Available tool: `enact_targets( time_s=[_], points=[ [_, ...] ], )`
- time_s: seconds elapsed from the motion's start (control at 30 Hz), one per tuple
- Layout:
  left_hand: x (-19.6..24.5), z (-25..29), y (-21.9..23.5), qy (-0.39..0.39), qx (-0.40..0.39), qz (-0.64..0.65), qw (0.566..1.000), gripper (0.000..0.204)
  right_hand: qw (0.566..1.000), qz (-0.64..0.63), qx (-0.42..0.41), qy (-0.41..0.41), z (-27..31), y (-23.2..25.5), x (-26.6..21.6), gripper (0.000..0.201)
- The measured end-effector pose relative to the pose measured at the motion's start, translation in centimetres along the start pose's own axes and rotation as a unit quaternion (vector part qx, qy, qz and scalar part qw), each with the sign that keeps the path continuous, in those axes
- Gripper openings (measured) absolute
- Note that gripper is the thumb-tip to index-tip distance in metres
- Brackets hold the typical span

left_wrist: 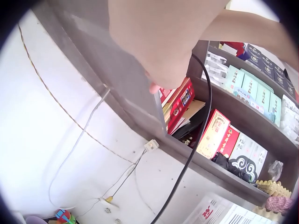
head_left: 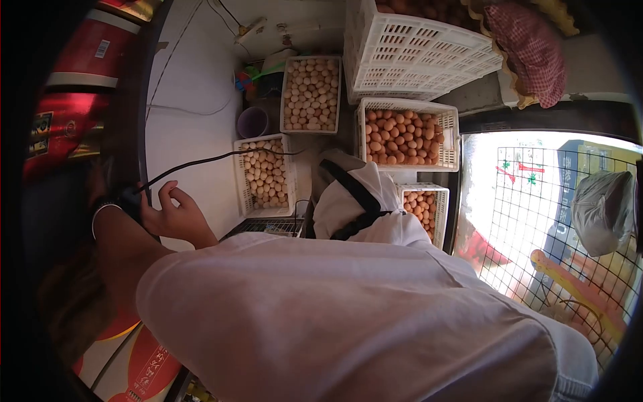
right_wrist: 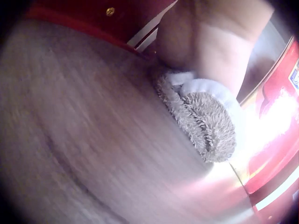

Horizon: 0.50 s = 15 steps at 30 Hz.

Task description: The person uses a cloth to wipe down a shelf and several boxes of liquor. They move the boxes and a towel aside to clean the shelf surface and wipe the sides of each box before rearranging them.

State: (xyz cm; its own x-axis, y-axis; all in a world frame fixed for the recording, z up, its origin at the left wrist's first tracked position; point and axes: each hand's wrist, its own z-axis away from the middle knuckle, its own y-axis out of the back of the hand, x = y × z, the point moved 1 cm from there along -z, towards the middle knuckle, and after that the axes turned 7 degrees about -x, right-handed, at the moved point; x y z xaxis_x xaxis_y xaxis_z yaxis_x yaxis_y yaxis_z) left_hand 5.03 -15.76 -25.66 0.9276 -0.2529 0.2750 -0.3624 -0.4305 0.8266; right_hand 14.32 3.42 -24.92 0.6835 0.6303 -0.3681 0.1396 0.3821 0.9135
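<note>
Left hand (head_left: 175, 216): raised near the black cable (head_left: 201, 163), fingers loosely curled, holding nothing.
Right hand (right_wrist: 196, 42): presses a fluffy cloth (right_wrist: 203, 112); fingers hidden, cannot tell.
White crates (head_left: 408, 141): full of eggs (head_left: 400, 136).

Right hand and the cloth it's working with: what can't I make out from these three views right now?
- Right hand: in the right wrist view only its heel shows, fingers hidden behind the fluffy cloth; in the head view it is out of sight.
- Wooden surface: motion-blurred; dirt cannot be judged.
- Red boxes: glare washes out their print.
- Left hand: fingers loosely curled, apparently empty; the left wrist view crops them.
- Black cable: both ends cut off.
</note>
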Motion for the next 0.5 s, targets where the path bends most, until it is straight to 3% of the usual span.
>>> enact_targets(
  time_s=[0.33, 0.5],
  points=[
    [0.7, -2.6, -1.1, 0.001, 0.043, -0.026, 0.999, 0.016, 0.999, 0.028, -0.021, 0.007, -2.3, 3.0, -1.9, 0.039],
    [-3.8, -4.8, 3.4, 0.052, 0.11, -0.138, 0.983, 0.016, 0.99, 0.057, -0.011, 0.126, -9.2, 6.9, -11.4, 0.041]
  ],
)
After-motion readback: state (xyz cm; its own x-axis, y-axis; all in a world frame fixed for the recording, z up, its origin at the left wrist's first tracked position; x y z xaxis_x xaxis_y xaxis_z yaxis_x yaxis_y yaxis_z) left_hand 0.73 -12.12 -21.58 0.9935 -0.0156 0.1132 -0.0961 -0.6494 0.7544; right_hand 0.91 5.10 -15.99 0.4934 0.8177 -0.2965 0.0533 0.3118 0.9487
